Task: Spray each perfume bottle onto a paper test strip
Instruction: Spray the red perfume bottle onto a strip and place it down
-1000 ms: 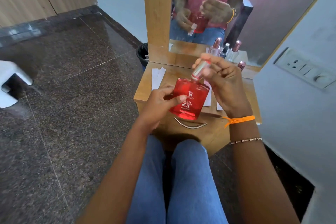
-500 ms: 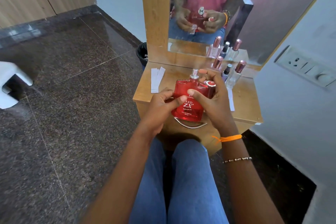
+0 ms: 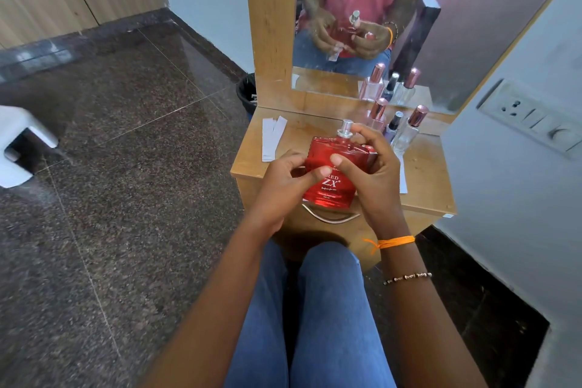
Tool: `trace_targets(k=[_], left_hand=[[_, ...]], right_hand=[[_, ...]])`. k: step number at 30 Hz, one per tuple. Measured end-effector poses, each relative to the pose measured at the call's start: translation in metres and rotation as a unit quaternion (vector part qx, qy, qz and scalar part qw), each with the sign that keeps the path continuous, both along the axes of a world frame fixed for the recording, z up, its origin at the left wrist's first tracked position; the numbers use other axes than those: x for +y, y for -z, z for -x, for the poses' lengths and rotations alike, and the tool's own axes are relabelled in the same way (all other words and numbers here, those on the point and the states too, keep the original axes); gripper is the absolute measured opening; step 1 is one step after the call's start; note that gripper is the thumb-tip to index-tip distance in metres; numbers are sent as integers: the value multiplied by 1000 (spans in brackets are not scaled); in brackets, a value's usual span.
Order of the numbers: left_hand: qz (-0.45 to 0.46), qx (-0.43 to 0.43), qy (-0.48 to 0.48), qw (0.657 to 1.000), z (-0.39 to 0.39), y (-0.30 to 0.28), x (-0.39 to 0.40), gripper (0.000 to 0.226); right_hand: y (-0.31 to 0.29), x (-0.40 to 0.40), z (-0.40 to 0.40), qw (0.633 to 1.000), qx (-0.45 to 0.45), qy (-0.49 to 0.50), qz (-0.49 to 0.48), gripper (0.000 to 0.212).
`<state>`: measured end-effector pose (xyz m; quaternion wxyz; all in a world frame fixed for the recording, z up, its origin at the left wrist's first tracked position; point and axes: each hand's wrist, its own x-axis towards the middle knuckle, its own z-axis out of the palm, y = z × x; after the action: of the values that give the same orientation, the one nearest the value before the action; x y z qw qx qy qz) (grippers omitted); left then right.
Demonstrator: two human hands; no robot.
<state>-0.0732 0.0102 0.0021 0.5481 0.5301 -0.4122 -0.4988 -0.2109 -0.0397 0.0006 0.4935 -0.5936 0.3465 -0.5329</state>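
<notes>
Two hands meet at the middle of the head view around a flat, square red perfume bottle [image 3: 330, 179] of glossy glass, held upright above the near edge of a small wooden table [image 3: 422, 173]. The left hand [image 3: 283, 186] grips the bottle's left side, its thumb laid across the front face just beside the white "RED ZX" lettering, the fingers curled behind. The right hand [image 3: 371, 176] wraps the right side, thumb pressed on the front near the upper middle, fingers bent round the top right corner; whether it also holds the cap cannot be told. Between the hands, at the top, the bare silver spray nozzle [image 3: 346, 127] stands uncovered. Right of centre, behind the right hand, three small clear bottles [image 3: 406, 132] stand close together against the mirror's base, two with rose-metallic caps and one with a dark cap. White paper test strips [image 3: 272, 138] lie flat on the table's far left corner, well apart from the hands, and another strip [image 3: 403, 176] shows just right of the right hand. An orange thread and a beaded bracelet [image 3: 407, 277] ring the right wrist. Speckled dark stone floor [image 3: 110, 198] fills the left of the frame.
</notes>
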Motion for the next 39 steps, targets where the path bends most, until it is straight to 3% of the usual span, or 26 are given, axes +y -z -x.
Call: trace_targets(k=[4, 6, 10, 14, 18, 20, 22, 25, 29, 33, 39], left_hand=[[-12, -24, -57, 998, -7, 8, 0, 26], [-16, -25, -84, 996, -11, 10, 1, 25], [-16, -32, -99, 994, -16, 11, 2, 25], [-11, -35, -99, 994, -15, 9, 4, 28], [-9, -35, -98, 995, -15, 8, 5, 31], [-7, -35, -98, 995, -16, 7, 4, 31], [-6, -36, -96, 995, -16, 5, 4, 29], [-4, -28, -82, 996, -15, 3, 4, 26], [11, -9, -50, 999, -7, -3, 3, 23], [13, -5, -49, 999, -5, -3, 1, 28], [-6, 0, -63, 998, -4, -2, -2, 26]], right_hand=[[9, -15, 9, 994, -57, -38, -86, 29], [14, -20, 10, 996, 23, 28, -83, 32], [25, -22, 4, 966, 236, 80, 62, 32], [30, -24, -6, 934, 331, 87, 102, 39], [34, -21, -4, 906, 398, 111, 97, 33], [29, -16, 1, 915, 357, 147, 113, 31], [17, -8, 3, 945, 254, 167, 123, 22], [1, 1, 1, 983, 155, 73, 67, 29], [-1, 2, -7, 990, 130, -40, 31, 52], [0, 2, -10, 995, 85, -50, 36, 46], [-3, -3, -5, 994, 88, -56, 37, 49]])
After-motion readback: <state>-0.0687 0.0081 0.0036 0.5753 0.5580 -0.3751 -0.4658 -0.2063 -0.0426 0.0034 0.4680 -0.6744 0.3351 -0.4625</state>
